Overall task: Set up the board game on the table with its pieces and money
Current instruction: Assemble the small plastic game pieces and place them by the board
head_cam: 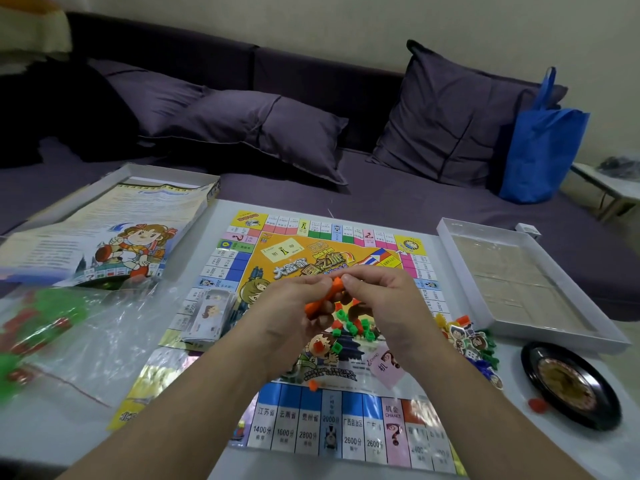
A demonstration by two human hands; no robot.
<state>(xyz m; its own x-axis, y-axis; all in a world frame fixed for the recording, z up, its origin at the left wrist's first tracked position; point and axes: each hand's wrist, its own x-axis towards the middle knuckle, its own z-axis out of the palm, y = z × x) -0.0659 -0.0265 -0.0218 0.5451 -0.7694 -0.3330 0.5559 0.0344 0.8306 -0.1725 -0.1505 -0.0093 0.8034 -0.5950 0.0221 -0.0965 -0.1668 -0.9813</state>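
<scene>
Game board point(349, 427) spread flat at table centre, ready for play. Empty box tray point(450, 233) at table's right edge, out of way. Banknote stack point(207, 315) on board's left edge. Left hand point(287, 317) and right hand point(384, 306) together above board centre, fingers pinching orange piece strip point(327, 296), likely snapping pieces off. Loose green houses point(353, 327) beneath.

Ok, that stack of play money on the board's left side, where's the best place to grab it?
Pinch the money stack across its short near end, coming from the near side. It lies flat on the game board, long axis running away from you, wrapped in clear film, so it should lift as one bundle.
</scene>
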